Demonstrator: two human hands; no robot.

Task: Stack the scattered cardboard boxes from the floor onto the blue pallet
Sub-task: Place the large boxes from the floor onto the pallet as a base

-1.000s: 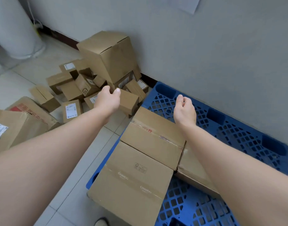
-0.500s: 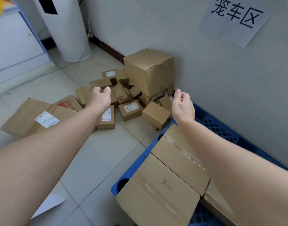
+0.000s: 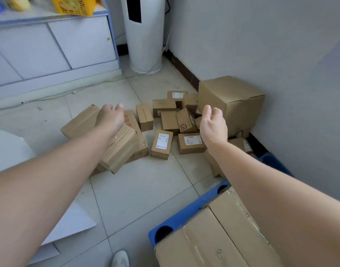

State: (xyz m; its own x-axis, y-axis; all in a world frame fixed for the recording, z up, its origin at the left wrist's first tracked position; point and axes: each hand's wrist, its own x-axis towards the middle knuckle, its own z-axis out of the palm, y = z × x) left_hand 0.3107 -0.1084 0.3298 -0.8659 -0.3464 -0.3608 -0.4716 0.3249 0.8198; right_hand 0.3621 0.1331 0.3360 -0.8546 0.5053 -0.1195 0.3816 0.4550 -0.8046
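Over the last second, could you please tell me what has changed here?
Both hands swung left, away from the blue pallet: the left hand now reaches over the long flat box on the floor, the right hand over the small boxes. Neither took hold of anything; every box lies as before.

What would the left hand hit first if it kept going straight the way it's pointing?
Probably the long flat box: the left hand reaches out over it, empty, fingers angled down, though depth is unclear.
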